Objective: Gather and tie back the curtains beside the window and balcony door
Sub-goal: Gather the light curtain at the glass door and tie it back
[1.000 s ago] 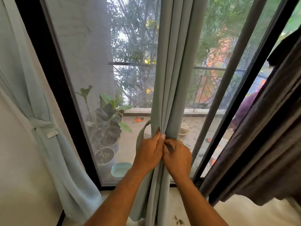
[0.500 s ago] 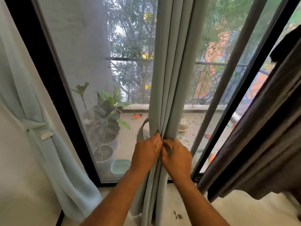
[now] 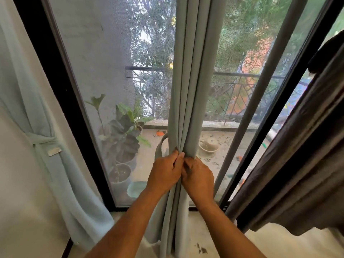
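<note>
A pale grey-green curtain hangs gathered into a narrow bundle in front of the balcony door glass. My left hand and my right hand grip the bundle side by side at waist height, fingers curled round its folds. A strap loop of the same fabric sticks out to the left just above my left hand. At the far left a light blue curtain hangs tied back with a band.
A dark brown curtain hangs loose at the right. The black door frame runs down the left side of the mesh screen. Potted plants and a railing stand outside on the balcony.
Both hands keep their hold on the gathered curtain at about the same spot. The view has shifted slightly; the strap loop stays beside my left hand.
</note>
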